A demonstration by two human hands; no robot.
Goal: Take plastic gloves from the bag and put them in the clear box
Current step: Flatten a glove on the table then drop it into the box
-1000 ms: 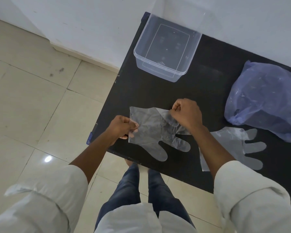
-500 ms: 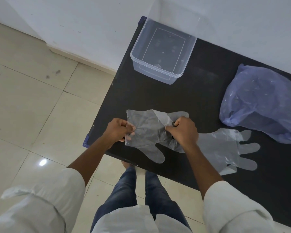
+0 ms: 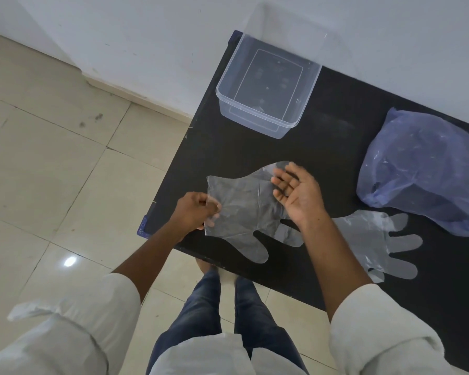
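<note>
The left hand (image 3: pixel 195 212) pinches the cuff edge of 1 plastic glove (image 3: pixel 244 209), which hangs just above the black counter (image 3: pixel 322 147). The right hand (image 3: pixel 298 193) is spread open, palm up, over the glove's finger end and grips nothing. The glove's long axis runs from the cuff rightward. The clear box (image 3: pixel 266 85) looks empty and sits beyond the glove, near the wall. A second glove (image 3: pixel 377 242) lies flat to the glove's right, with the blue bag (image 3: pixel 423 169) past it. Tiled floor lies left.

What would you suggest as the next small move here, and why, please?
Probably fold the glove with the open right hand: the left hand pinches only its cuff, it lies spread wide on the table, and the clear box looks empty.
</note>
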